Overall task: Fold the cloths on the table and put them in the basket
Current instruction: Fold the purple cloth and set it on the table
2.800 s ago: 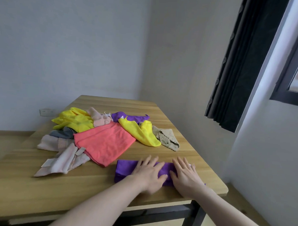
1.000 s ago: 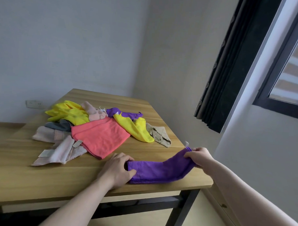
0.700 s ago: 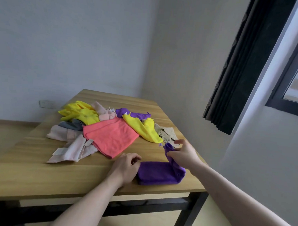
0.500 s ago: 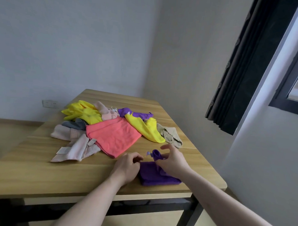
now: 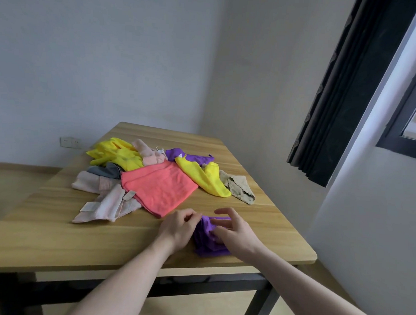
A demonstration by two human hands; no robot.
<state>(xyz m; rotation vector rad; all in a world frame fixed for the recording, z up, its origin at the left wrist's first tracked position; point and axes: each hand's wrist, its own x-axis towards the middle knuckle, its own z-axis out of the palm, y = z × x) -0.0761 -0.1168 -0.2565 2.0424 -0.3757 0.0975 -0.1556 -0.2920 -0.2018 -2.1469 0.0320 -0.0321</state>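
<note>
The left hand (image 5: pixel 177 229) pinches the left edge of the purple cloth (image 5: pixel 207 239), with its fingers curled onto the fabric. The right hand (image 5: pixel 235 231) rests on the right part of the same cloth; its thumb and lower fingers touch the fabric, and its index finger is raised clear of it. Whether the right hand has a closed grip on the fabric cannot be determined.

The purple cloth lies bunched in a partly folded bundle on the bench (image 5: pixel 58 241), near the front edge and toward the right side.

Beyond the hands, a pile of unfolded cloths covers the middle of the bench. A coral cloth (image 5: pixel 157 186) lies flat, and its near corner is just beside the left hand. To its left lie pale pink cloths (image 5: pixel 106 203) with sewn labels, and a grey cloth (image 5: pixel 105 171) is partly covered. Yellow cloths (image 5: pixel 117 154) lie at the rear left. A yellow cloth (image 5: pixel 205 178) lies to the right of the coral cloth, with a second purple cloth (image 5: pixel 181 155) behind it. A beige cloth (image 5: pixel 237 189) lies at the right end of the pile.

A dark curtain (image 5: pixel 346 91) hangs at the window on the right. A wall socket (image 5: pixel 69 142) is on the far wall.
</note>
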